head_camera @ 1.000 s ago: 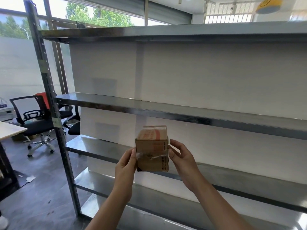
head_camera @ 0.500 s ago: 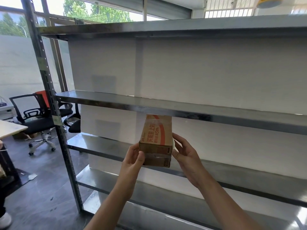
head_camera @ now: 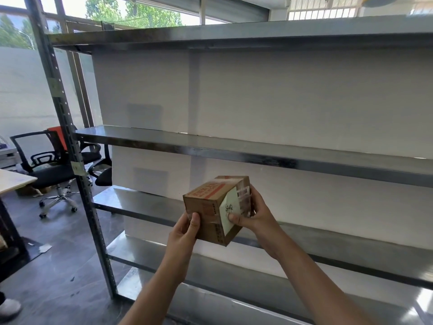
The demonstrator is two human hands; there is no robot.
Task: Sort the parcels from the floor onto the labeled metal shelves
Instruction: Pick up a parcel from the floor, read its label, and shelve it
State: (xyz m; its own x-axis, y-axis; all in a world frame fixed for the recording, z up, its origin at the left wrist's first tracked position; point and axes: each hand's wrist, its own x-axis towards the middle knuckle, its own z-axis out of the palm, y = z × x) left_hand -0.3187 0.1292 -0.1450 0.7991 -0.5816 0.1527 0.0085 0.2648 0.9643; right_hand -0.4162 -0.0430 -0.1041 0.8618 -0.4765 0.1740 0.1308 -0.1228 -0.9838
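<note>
A small brown cardboard parcel [head_camera: 210,207] with red print, clear tape and a white handwritten label is held in front of the metal shelves [head_camera: 257,156]. My left hand [head_camera: 185,231] grips its lower left corner. My right hand [head_camera: 255,214] holds its right side, thumb on the white label. The parcel is tilted, one corner pointing down, the label side turned toward me. It hangs in the air at the height of the third shelf from the top, in front of that shelf and touching none. The shelf boards in view carry nothing.
The shelf's left upright post [head_camera: 70,146] carries small tags. Black office chairs [head_camera: 51,170] stand on the dark floor to the left, beside a light desk corner [head_camera: 14,181]. Someone's white shoe [head_camera: 9,307] shows at the lower left edge.
Both hands have turned the parcel, so the white labelled side now faces me. It has also shifted a little to the right.
</note>
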